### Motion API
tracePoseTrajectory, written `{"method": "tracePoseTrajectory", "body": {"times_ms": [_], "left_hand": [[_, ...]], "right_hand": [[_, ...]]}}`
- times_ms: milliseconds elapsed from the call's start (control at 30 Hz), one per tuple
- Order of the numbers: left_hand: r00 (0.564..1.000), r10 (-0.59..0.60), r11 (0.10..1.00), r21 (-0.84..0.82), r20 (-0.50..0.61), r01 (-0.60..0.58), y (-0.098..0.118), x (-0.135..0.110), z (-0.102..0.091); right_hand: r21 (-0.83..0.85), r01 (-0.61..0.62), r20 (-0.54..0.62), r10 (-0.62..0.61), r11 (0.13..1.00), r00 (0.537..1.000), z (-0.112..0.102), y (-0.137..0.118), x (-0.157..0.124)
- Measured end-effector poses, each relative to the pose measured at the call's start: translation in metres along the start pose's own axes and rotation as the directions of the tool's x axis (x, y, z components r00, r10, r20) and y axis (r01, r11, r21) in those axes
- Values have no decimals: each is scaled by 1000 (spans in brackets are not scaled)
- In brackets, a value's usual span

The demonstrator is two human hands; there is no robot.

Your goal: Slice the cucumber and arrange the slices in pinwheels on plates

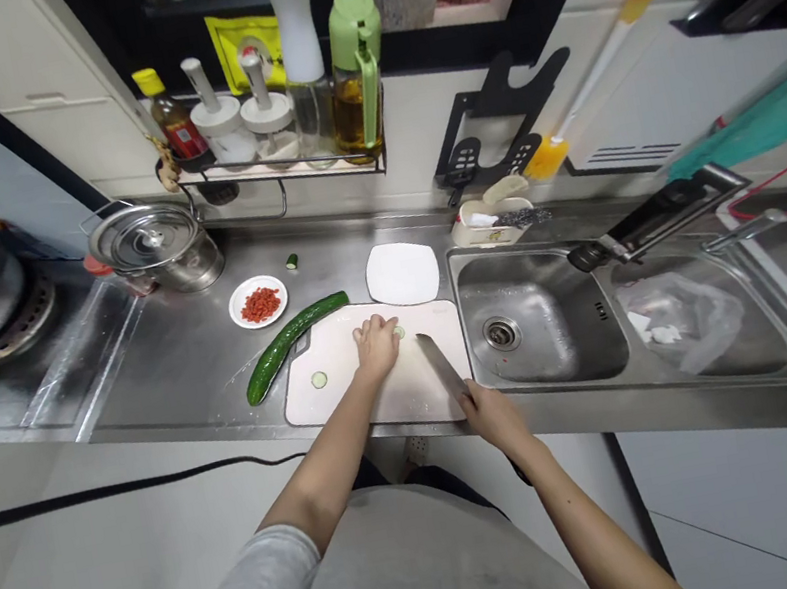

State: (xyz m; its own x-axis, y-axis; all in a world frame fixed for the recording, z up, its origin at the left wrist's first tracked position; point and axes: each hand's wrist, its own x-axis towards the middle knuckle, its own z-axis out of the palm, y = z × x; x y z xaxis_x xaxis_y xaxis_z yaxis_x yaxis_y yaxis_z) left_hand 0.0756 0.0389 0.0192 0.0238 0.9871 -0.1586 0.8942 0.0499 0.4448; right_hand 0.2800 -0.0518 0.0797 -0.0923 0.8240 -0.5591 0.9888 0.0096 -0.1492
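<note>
My left hand (376, 346) is closed over a piece of cucumber (399, 332) on the white cutting board (352, 403). Most of that piece is hidden under my fingers; its pale cut face shows at their right side. A kitchen knife (443, 365) is gripped by the handle in my right hand (496, 419), its blade over the board's right part, pointing away from me and apart from the cucumber piece. One round cucumber slice (318, 380) lies on the board's left side. A long green cucumber (288, 347) rests along the board's left edge.
Behind the board are a white square plate (402, 273), a small plate (239, 314) of chopped red bits and a cucumber end (291, 262). A lidded steel pot (164, 249) stands left. The sink (540, 309) adjoins the board's right. Bottles sit on a wall rack (311, 169).
</note>
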Motion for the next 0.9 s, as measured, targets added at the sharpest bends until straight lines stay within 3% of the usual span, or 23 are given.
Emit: {"method": "tracePoseTrajectory", "body": {"times_ms": [133, 267, 433, 600, 767, 900], "left_hand": [[997, 55, 998, 31, 52, -57, 1, 8, 1], [992, 119, 992, 47, 37, -120, 3, 8, 0], [1000, 20, 998, -53, 9, -20, 1, -2, -6], [979, -170, 960, -204, 113, 191, -25, -26, -22], [968, -204, 966, -132, 145, 223, -57, -49, -35], [974, -196, 979, -38, 111, 201, -69, -56, -36]], "right_hand": [[27, 0, -2, 0, 1000, 1000, 6, 8, -2], [64, 7, -5, -7, 998, 1000, 12, 13, 0], [76, 12, -15, -11, 997, 1000, 14, 13, 3], [28, 40, 7, -40, 999, 999, 12, 5, 5], [-33, 97, 53, -95, 995, 994, 9, -16, 1], [-59, 174, 93, -168, 983, 981, 7, -39, -2]]}}
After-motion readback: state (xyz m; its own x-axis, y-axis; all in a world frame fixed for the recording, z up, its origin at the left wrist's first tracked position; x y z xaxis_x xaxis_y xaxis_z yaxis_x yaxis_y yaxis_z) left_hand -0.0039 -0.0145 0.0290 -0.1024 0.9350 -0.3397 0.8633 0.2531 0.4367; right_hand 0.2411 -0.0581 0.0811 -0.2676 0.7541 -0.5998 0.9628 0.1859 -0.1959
